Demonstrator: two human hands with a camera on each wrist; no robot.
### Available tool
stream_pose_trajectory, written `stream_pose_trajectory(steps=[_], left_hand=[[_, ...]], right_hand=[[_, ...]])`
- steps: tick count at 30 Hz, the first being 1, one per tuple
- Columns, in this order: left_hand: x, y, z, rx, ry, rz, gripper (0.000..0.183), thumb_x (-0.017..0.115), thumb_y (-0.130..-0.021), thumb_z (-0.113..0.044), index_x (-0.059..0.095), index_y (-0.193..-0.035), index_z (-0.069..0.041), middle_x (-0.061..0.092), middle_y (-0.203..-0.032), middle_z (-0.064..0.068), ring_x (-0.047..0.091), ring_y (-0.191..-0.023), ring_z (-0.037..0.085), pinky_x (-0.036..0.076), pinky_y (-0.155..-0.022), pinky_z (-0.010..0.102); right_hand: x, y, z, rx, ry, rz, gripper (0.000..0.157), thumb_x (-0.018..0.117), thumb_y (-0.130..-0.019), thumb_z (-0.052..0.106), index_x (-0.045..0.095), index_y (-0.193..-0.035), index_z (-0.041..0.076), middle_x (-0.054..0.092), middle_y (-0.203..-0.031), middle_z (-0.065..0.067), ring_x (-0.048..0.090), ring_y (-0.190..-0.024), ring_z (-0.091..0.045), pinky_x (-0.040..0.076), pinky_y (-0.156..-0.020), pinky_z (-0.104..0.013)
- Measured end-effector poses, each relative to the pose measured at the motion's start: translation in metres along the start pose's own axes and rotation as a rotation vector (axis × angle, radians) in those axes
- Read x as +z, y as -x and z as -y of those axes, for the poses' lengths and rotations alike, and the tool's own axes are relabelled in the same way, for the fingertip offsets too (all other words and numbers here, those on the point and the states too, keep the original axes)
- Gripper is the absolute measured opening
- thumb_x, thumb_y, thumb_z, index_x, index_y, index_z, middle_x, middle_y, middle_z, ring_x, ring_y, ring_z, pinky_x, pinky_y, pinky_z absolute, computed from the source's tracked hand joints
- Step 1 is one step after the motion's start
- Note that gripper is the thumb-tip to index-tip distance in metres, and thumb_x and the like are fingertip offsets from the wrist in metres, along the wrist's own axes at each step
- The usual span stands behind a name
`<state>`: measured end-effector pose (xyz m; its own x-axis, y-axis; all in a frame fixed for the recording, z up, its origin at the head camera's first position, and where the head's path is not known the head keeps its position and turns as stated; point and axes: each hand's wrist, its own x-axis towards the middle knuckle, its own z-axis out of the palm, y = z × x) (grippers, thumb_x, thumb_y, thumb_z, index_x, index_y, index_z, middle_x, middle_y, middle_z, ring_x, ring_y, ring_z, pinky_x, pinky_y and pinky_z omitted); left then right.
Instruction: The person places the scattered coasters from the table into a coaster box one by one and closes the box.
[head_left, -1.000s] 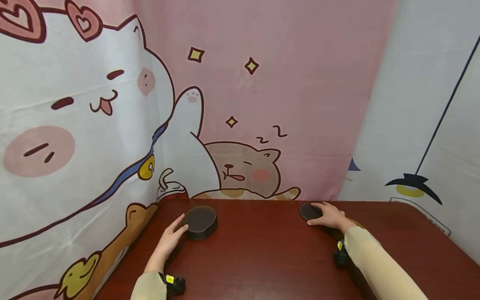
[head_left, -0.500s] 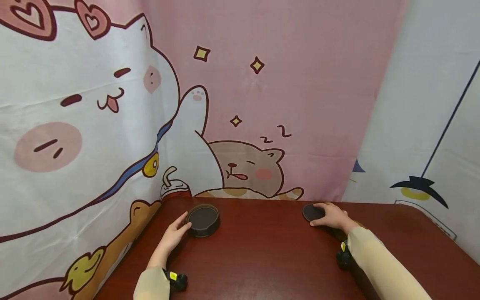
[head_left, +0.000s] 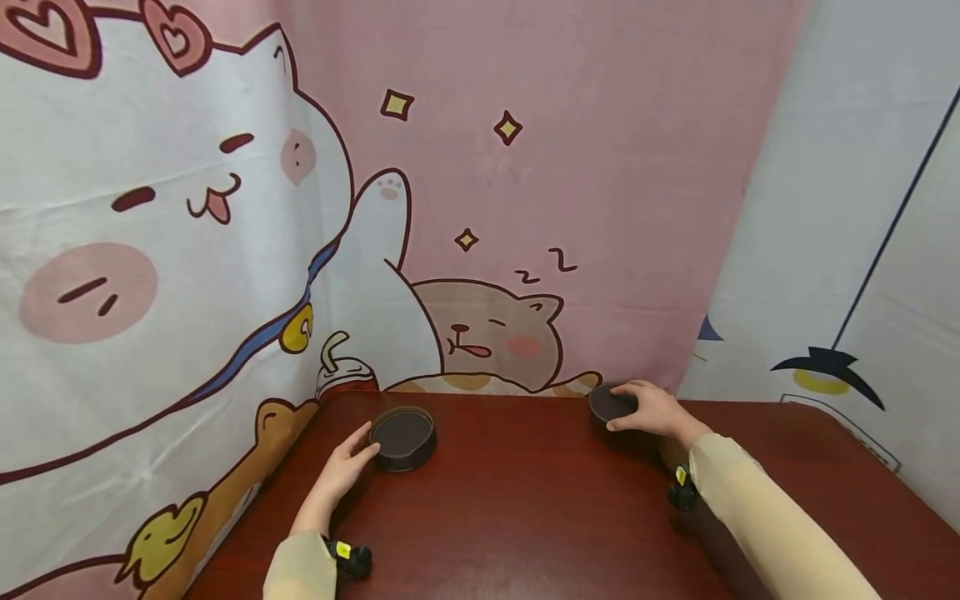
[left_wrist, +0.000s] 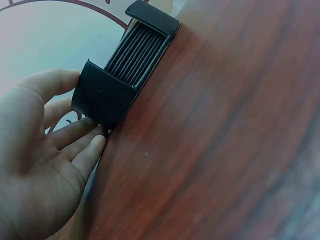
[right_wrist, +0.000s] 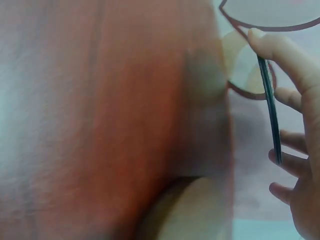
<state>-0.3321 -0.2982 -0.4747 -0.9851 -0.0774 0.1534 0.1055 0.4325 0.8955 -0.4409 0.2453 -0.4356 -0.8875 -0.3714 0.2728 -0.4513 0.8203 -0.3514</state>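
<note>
On the left of the table, my left hand [head_left: 347, 467] grips a round black coaster holder [head_left: 405, 446] by its side, thumb and fingers around it. Through the holder's side opening in the left wrist view, a stack of dark coasters [left_wrist: 137, 57] shows. My right hand [head_left: 654, 410] pinches a thin round black coaster [head_left: 609, 404] by its edge, above the far right of the table. Seen edge-on in the right wrist view, the coaster [right_wrist: 271, 110] lies between the thumb and the fingers.
Partly behind the right hand, a tan rounded object [right_wrist: 192, 215] rests on the table, blurred and cut off. The reddish-brown wooden table [head_left: 495, 500] ends against a printed cartoon cloth [head_left: 600, 208] at the back and left.
My right hand has lifted the coaster off the table and moved slightly left, tilting the disc. The left hand and the coaster holder stay in place.
</note>
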Motion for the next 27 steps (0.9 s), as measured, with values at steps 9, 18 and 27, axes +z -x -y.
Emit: stream_pose_trajectory(steps=[9, 18, 27], left_hand=[[0.000, 0.002, 0.000, -0.024, 0.017, -0.014, 0.059, 0.058, -0.084, -0.031, 0.035, -0.136, -0.014, 0.034, -0.137, 0.014, 0.027, -0.126, 0.030, 0.020, -0.099, 0.049], [0.002, 0.005, 0.004, -0.029, 0.000, -0.007, 0.059, 0.057, -0.085, -0.034, 0.034, -0.136, -0.017, 0.034, -0.137, 0.013, 0.027, -0.126, 0.030, 0.020, -0.099, 0.050], [0.003, 0.005, 0.004, 0.001, -0.014, -0.015, 0.058, 0.056, -0.085, -0.033, 0.035, -0.136, -0.015, 0.033, -0.137, 0.012, 0.027, -0.126, 0.030, 0.019, -0.099, 0.050]], right_hand=[[-0.018, -0.023, 0.021, -0.047, -0.020, -0.039, 0.076, 0.071, -0.058, 0.059, 0.058, -0.116, 0.013, 0.046, -0.122, -0.015, 0.045, -0.107, -0.030, 0.038, -0.083, -0.047], [-0.008, -0.033, 0.040, -0.106, -0.046, -0.034, 0.076, 0.069, -0.055, 0.063, 0.059, -0.114, 0.015, 0.048, -0.120, -0.011, 0.045, -0.107, -0.026, 0.038, -0.085, -0.043], [0.018, -0.042, 0.063, -0.114, -0.075, -0.017, 0.071, 0.072, -0.054, 0.060, 0.061, -0.110, 0.017, 0.049, -0.119, -0.008, 0.045, -0.106, -0.025, 0.038, -0.084, -0.041]])
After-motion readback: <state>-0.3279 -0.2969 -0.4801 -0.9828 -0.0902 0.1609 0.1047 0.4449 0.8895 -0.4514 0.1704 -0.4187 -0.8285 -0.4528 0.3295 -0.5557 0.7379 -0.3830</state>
